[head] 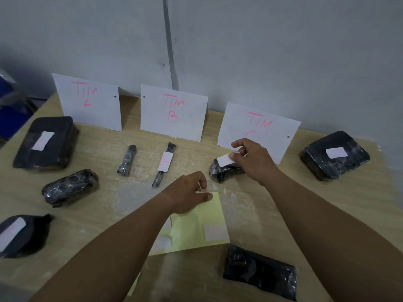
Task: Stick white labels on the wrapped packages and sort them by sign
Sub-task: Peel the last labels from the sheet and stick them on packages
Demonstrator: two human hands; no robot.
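My right hand [250, 159] pinches a white label [224, 160] and holds it against the top of a small black wrapped package [222, 172] below the TIM C sign [259, 129]. Flat on the yellow backing sheet [200, 223] rests my left hand [187, 192], fingers spread; the sheet still carries one white label [214, 233]. Signs TIM A [87, 99] and TIM B [173, 111] stand at the back. Labelled packages lie at far left [43, 142], lower left [19, 234], centre [164, 164] and far right [335, 154].
Unlabelled black packages lie at left [69, 187], below the TIM A sign [127, 160] and at the near right [259, 272]. The wooden table [327, 214] meets a grey wall behind the signs. A blue object [11, 99] stands off the table's left edge.
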